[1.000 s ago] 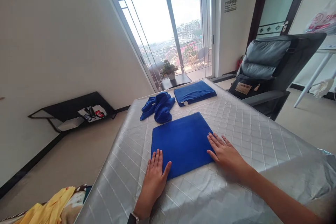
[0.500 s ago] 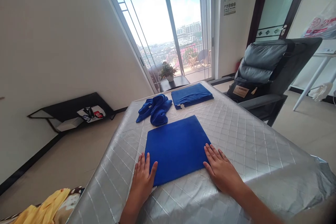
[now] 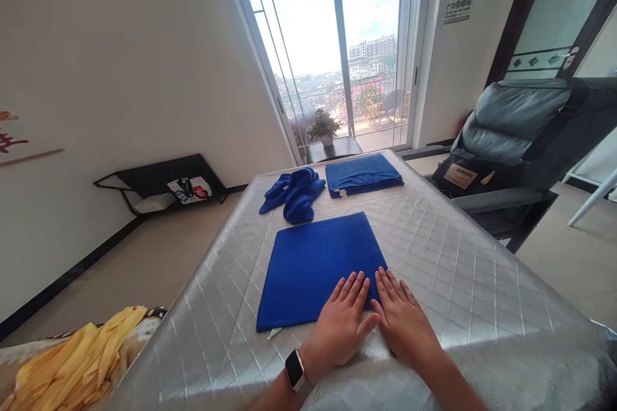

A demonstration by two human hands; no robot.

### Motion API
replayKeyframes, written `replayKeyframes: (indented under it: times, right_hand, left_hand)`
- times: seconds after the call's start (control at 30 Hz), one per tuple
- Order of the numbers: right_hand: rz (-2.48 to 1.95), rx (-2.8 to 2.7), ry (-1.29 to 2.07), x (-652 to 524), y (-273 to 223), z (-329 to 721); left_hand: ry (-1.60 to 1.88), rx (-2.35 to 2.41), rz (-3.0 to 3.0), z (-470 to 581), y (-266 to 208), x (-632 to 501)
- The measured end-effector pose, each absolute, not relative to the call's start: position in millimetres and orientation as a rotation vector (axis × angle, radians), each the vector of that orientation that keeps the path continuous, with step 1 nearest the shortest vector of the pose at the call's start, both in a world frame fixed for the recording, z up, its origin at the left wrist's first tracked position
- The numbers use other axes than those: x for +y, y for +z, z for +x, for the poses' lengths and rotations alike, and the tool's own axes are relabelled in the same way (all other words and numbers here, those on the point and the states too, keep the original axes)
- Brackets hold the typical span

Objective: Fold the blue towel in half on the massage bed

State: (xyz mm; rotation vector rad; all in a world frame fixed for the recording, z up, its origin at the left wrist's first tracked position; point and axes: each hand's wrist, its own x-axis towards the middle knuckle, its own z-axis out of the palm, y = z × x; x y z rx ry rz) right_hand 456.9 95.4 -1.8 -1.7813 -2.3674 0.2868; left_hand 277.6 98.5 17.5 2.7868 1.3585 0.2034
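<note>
A blue cloth (image 3: 313,270), folded into a flat, neat rectangle, lies on the silver quilted table cover (image 3: 434,257). My left hand (image 3: 344,321) rests flat on the cloth's near right part, fingers stretched out. Right beside it, my right hand (image 3: 402,314) lies flat over the cloth's right edge, fingers also extended. Neither hand grips anything. Beyond the folded cloth sit a crumpled blue cloth (image 3: 301,196) on the left and a stack of folded blue cloths (image 3: 364,174) with a small white tag on the right.
A dark padded armchair (image 3: 511,122) with a black bag (image 3: 457,173) stands to the right. Yellow fabric (image 3: 77,359) lies at the lower left. A low black rack (image 3: 159,176) is by the left wall, and a potted plant (image 3: 325,125) stands beyond the table.
My left hand has moved right across the folded cloth, from its left edge to beside my right hand. My right hand stays at the right edge. The view has turned slightly left.
</note>
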Motion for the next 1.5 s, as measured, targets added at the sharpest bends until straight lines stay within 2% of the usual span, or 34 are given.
replayKeyframes:
  times: [0.2, 0.37, 0.67, 0.97, 1.27, 1.5]
  right_hand:
    - [-1.796, -2.325, 0.331, 94, 2, 454]
    - [-1.797, -2.315, 0.325, 95, -2, 456]
    - [-1.875, -2.341, 0.306, 95, 4, 456]
    - [-1.853, -2.440, 0.154, 97, 0, 464]
    - [-1.703, -2.572, 0.043, 150, 64, 444]
    - [-1.903, -2.480, 0.203, 202, 38, 426]
  left_hand:
    - [0.094, 1.845, 2.555, 172, -4, 71]
    - [0.199, 2.190, 2.307, 124, -25, 41]
    - [0.494, 2.375, 2.062, 147, -1, 31]
    - [0.854, 2.430, 2.160, 145, 1, 22]
    - [0.853, 2.413, 2.174, 147, 5, 24]
    - [0.733, 2.447, 2.181, 141, 3, 22]
